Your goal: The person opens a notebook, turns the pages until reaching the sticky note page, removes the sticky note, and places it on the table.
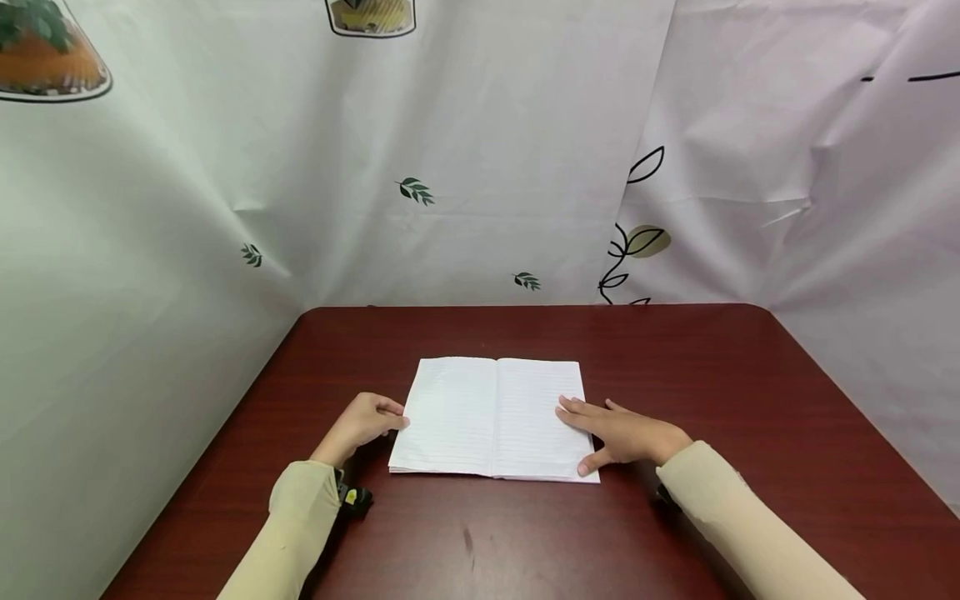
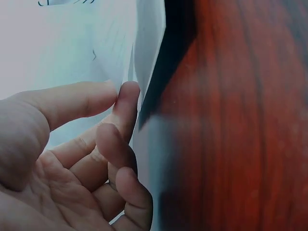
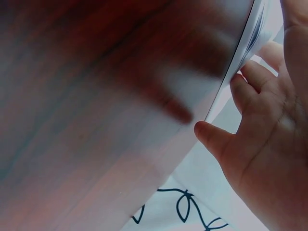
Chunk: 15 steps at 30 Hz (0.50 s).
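A lined notebook (image 1: 457, 417) lies spread on the table, its blank-looking white pages facing up and its centre fold running away from me. At its left edge my left hand (image 1: 365, 421) pinches the page edge between thumb and forefinger. The left wrist view shows those fingertips meeting at the thin paper sheets (image 2: 149, 43), the other fingers loosely bent. My right hand (image 1: 628, 432) rests across the right page's outer edge with fingers spread and straight, the thumb near the lower right corner. From the right wrist, its fingers (image 3: 216, 137) appear beside the stacked page edges.
The dark red wooden table (image 1: 480, 542) has rounded far corners. White cloth (image 1: 487, 242) printed with leaves hangs behind it and along both sides. A small black device (image 1: 356, 502) is strapped at my left wrist, below the beige sleeve.
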Each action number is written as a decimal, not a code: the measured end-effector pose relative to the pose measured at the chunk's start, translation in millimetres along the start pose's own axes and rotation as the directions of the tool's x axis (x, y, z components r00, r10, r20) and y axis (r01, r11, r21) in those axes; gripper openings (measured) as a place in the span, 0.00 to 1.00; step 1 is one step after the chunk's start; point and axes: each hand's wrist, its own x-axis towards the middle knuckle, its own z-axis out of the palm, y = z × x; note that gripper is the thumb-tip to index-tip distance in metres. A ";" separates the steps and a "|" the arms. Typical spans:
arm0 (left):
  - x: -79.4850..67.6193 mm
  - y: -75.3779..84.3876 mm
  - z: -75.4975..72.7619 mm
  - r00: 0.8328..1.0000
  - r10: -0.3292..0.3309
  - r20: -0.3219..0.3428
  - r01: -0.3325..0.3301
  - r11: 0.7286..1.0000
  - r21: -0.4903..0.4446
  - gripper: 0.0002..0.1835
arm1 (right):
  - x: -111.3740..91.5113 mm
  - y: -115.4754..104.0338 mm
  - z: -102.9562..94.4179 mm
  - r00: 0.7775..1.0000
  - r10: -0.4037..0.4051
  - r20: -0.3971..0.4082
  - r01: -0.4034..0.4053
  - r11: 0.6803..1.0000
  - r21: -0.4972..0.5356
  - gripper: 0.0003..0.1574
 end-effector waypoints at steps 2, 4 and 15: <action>0.0 0.3 0.1 1.000 0.003 0.001 -0.003 1.000 0.001 0.15 | 0.4 0.3 0.4 1.000 0.002 0.000 -0.002 1.000 0.000 0.59; 0.4 0.4 0.3 1.000 0.004 0.000 -0.004 1.000 0.001 0.15 | 0.8 0.6 0.7 1.000 -0.002 -0.001 0.002 1.000 -0.003 0.59; 0.2 -0.5 -3.6 0.999 0.042 -0.007 -0.043 0.997 -0.060 0.12 | -0.6 -1.6 -0.1 1.000 -0.022 -0.012 0.022 1.000 -0.008 0.56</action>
